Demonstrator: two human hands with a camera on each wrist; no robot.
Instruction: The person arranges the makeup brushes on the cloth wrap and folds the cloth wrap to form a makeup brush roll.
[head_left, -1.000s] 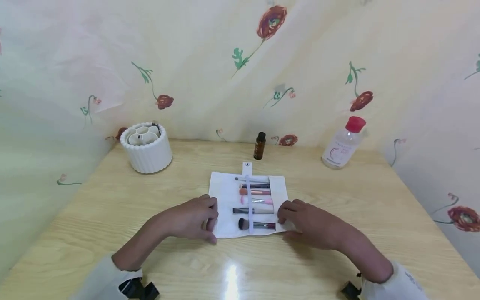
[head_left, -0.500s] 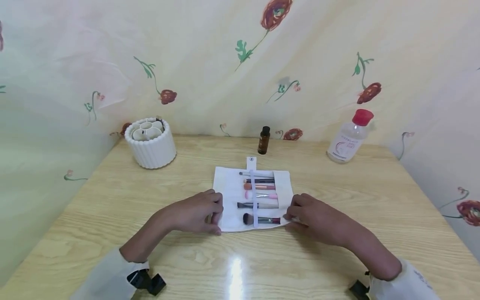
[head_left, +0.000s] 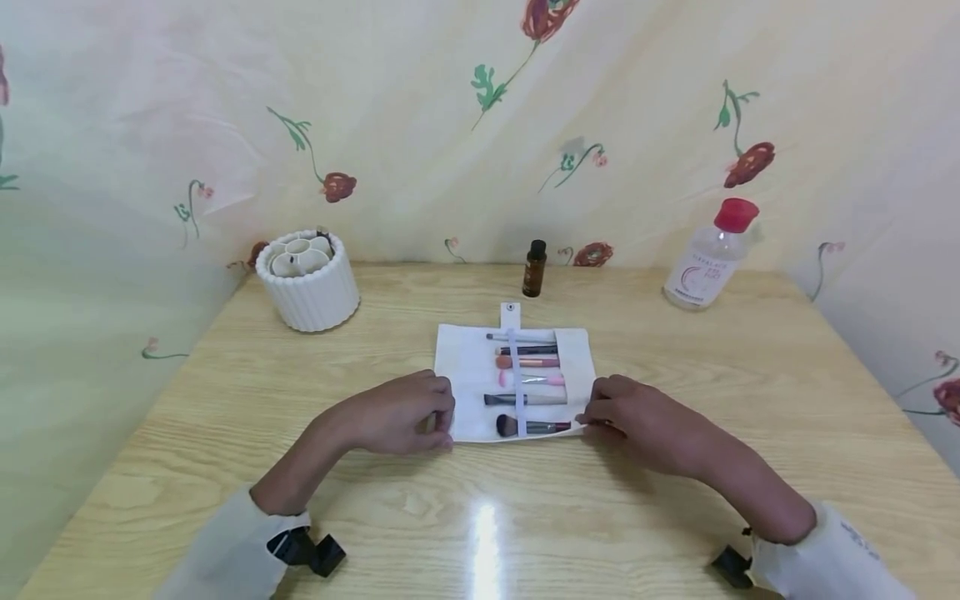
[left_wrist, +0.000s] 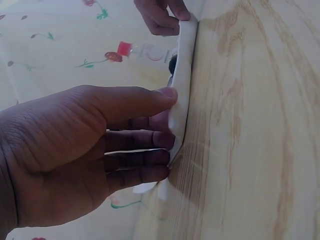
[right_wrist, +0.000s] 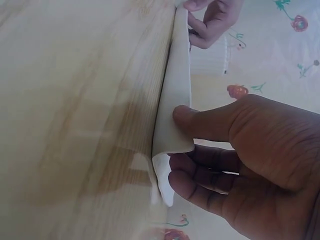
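Observation:
A white fabric brush roll (head_left: 468, 383) lies unrolled in the middle of the table, its snap tab (head_left: 510, 315) pointing to the back. Several makeup brushes (head_left: 531, 362) lie crosswise in it under a thin strap, handles tucked into the right-hand pocket. My left hand (head_left: 408, 412) grips the roll's near left corner, thumb on the near edge and fingers curled behind it. At the near right corner, my right hand (head_left: 645, 421) pinches the fabric between thumb and fingers. In the right wrist view the near edge of the roll (right_wrist: 172, 100) stands raised from the table.
A white ribbed round organizer (head_left: 311, 292) stands at the back left of the wooden table (head_left: 375, 517). Behind the roll is a small brown bottle (head_left: 534, 271) with a black cap. A clear bottle with a red cap (head_left: 705, 267) stands at the back right, before a flower-patterned backdrop.
The head view has shifted, so everything sits a little higher and further right. Both hands stay at the roll's near corners, and its near edge, mostly at the right, looks more lifted.

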